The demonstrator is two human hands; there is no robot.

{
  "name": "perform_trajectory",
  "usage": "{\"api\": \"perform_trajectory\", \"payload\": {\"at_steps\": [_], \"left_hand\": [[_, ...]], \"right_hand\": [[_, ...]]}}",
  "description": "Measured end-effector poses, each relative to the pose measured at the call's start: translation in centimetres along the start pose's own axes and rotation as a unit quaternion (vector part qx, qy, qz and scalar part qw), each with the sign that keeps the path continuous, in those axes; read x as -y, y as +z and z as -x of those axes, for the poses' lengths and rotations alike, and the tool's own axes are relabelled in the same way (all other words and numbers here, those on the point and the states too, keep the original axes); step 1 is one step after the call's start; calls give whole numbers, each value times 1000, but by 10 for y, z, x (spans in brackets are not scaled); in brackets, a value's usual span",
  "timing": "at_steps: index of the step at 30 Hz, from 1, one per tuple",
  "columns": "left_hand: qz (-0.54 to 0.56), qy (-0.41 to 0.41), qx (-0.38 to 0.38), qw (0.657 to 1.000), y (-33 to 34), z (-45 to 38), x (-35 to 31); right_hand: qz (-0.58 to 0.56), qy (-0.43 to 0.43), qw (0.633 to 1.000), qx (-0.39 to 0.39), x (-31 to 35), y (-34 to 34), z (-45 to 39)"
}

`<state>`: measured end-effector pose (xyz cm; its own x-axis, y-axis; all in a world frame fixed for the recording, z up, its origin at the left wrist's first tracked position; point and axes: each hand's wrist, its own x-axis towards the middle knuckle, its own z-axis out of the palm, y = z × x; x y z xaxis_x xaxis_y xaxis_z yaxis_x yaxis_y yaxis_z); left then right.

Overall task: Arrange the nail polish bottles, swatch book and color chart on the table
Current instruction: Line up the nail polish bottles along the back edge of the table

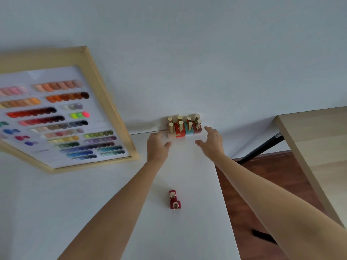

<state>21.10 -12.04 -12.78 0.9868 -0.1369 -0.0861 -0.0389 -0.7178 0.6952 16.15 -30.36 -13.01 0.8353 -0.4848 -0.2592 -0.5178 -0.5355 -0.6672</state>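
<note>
1. Bottles (185,126) stand clustered at the bench's (93,194) far edge, their rows running left to right.
2. Left hand (157,146) and right hand (211,141) flank them, fingers relaxed, grasping nothing, about equally near.

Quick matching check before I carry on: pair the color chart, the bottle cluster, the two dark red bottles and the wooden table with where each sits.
Things:
1. color chart
2. bottle cluster
3. two dark red bottles
4. wooden table

Places:
A. near part of the white table, between the forearms
B. far right, beyond the white table's edge
C. left, in a wooden frame
D. far edge by the wall, between the left hand and right hand

Pairs: 1-C, 2-D, 3-A, 4-B
</note>
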Motion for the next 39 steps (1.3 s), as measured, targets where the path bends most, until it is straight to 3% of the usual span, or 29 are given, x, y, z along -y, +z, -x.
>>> {"api": "perform_trajectory", "payload": {"at_steps": [6, 10, 13, 16, 23, 32, 39], "left_hand": [[41, 76, 148, 985, -47, 66, 11], [13, 127, 290, 948, -66, 108, 19], [-46, 167, 313, 934, -68, 124, 17], [-86, 198, 298, 930, -65, 131, 16], [-121, 195, 210, 951, -61, 132, 21], [-78, 156, 64, 983, -76, 100, 5], [-46, 91, 11, 995, -76, 43, -20]], "right_hand": [[20, -97, 995, 6, -12, -14, 75], [18, -160, 980, 116, -23, -11, 143], [10, -161, 972, 170, -28, 5, 181], [-3, -129, 978, 163, -27, 24, 199], [-16, -95, 994, 56, -14, 43, 207], [10, -167, 985, 48, -5, 34, 191], [18, -193, 981, 23, 17, 17, 150]]}}
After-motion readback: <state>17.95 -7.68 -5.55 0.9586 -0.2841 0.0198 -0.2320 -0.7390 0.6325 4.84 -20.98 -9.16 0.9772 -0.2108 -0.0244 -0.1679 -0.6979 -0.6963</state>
